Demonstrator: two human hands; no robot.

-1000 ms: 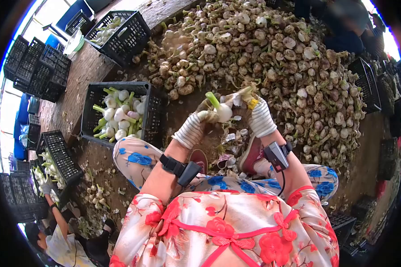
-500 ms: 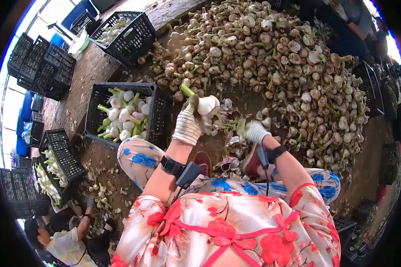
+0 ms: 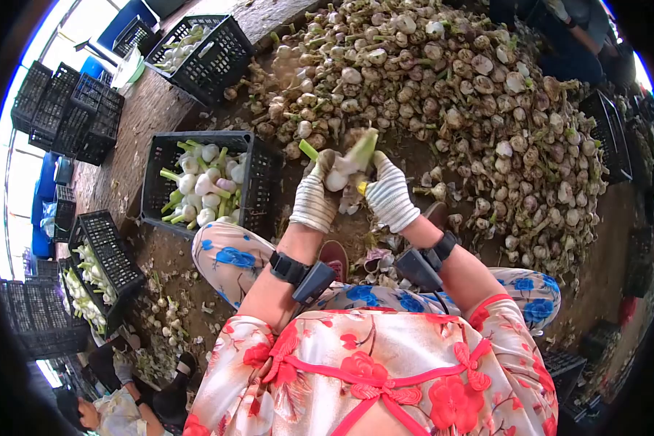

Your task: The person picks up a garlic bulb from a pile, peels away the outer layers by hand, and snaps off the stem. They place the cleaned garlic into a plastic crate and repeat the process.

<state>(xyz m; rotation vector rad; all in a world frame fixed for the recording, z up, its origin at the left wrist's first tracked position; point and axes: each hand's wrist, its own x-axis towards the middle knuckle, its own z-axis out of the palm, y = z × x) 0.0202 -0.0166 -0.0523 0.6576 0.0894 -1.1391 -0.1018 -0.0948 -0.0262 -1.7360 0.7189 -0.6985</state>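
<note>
My left hand (image 3: 315, 190), in a striped white glove with a dirty thumb, is closed round a pale garlic bulb (image 3: 336, 181) with a short green stem (image 3: 308, 150). Close beside it, my gloved right hand (image 3: 390, 193) is closed at a second, motion-blurred garlic (image 3: 361, 154), its thick pale-green stalk pointing up. A small yellow piece (image 3: 362, 187) shows at the right fingers; its kind cannot be made out. To the left stands a black crate (image 3: 251, 163) of cleaned garlic bulbs (image 3: 205, 185) with green stems.
A large heap of unpeeled garlic (image 3: 429, 87) spreads ahead and right. Another black crate (image 3: 211, 69) with garlic stands far left, and a tilted crate (image 3: 109, 251) lower left. Loose skins litter the floor. One co-worker (image 3: 116, 414) sits lower left; another (image 3: 570, 43) is upper right.
My right hand has moved left and up from low over the floor, bringing a stalked garlic up to my left hand. My left hand still holds its bulb in nearly the same place.
</note>
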